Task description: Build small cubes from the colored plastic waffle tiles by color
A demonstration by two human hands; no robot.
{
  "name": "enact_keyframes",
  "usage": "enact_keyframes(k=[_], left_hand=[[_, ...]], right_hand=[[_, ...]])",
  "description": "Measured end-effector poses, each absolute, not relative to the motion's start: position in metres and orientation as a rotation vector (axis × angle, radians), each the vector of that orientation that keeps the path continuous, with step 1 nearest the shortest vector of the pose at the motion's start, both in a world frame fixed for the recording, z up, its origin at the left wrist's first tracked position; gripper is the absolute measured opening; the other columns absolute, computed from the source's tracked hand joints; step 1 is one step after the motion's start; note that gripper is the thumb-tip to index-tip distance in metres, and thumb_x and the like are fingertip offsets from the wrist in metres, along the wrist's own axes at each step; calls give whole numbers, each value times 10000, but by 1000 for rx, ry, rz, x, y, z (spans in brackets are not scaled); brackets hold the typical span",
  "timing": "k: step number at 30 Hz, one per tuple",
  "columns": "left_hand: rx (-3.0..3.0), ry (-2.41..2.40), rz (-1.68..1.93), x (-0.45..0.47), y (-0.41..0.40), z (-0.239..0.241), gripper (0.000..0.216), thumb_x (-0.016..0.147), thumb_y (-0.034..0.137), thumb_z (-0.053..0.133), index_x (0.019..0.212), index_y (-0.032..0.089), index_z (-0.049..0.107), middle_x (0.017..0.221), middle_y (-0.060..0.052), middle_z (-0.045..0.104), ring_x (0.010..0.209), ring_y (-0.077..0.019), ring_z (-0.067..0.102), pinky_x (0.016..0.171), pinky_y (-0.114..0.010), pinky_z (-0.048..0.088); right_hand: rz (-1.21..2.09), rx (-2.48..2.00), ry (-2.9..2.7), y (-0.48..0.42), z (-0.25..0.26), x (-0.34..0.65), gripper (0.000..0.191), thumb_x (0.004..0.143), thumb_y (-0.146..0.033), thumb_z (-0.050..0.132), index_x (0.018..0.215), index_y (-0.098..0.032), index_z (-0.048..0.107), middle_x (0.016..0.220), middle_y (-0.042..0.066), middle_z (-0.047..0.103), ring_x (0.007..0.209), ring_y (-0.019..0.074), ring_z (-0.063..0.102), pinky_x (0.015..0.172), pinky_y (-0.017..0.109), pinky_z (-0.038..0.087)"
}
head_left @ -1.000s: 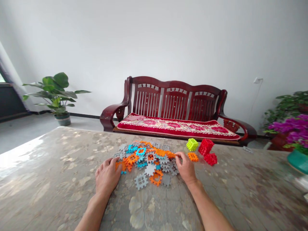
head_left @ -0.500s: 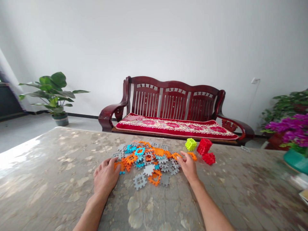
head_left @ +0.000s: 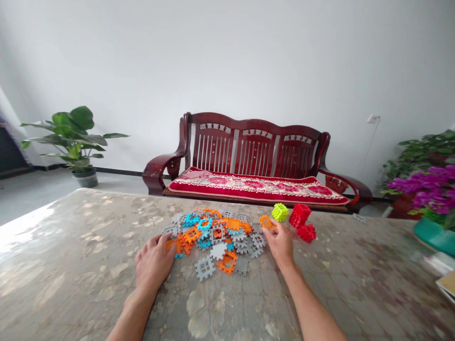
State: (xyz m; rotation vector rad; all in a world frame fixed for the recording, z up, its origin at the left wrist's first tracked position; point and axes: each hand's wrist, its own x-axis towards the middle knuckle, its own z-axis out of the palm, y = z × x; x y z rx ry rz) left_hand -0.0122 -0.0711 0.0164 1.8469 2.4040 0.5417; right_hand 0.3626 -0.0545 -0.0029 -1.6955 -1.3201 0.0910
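**Picking step, frame centre.**
An orange square plastic tile (head_left: 266,221) is pinched in the grip of the right hand (head_left: 282,244) beside the mixed-colour tile heap (head_left: 216,237) on the bench (head_left: 88,265). The left hand (head_left: 152,263) lies with grip spread at the heap's left. A mating tile seems called for next.

- We hold our left hand (head_left: 153,261) palm down, its fingers loosely spread, pointing forward and closed on nothing.
- Our left forearm (head_left: 131,313) is bare and rises from the lower edge, angled slightly right to the wrist.
- Our right hand (head_left: 282,244) sits farther forward, back up, with thumb and forefinger pinched on an orange piece (head_left: 266,221).
- Our right forearm (head_left: 310,312) comes in from the lower right, leaning left to a straight wrist.
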Motion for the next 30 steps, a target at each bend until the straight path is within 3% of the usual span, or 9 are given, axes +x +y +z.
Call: enact_keyframes(k=[6, 15, 30], left_hand=[[1837, 2409, 534, -11, -72, 19, 474, 906, 375, 354, 1289, 262, 609, 1328, -101, 575, 1207, -286, 514, 1024, -431, 358], [1848, 2410, 547, -12, -71, 16, 472, 901, 372, 367, 1287, 260, 613, 1326, -103, 580, 1198, -285, 521, 1018, -426, 367], [1849, 2408, 539, -12, -71, 16, 477, 903, 379, 358, 1290, 255, 608, 1330, -110, 574, 1203, -292, 519, 1025, -441, 366]], right_hand=[[-91, -2020, -1117, -64, 3, 403, 543, 786, -478, 561, 1230, -171, 618, 1152, 126, 694, 999, 281, 625, 847, 375, 452], [-81, -2197, -1162, -72, 8, 402, 566, 834, -503, 525, 1305, -192, 560, 1179, 83, 699, 1003, 280, 639, 844, 359, 455], [-119, -2388, -1273, -72, 12, 397, 589, 849, -522, 516, 1347, -207, 509, 1244, 102, 653, 1075, 281, 611, 882, 370, 447]])
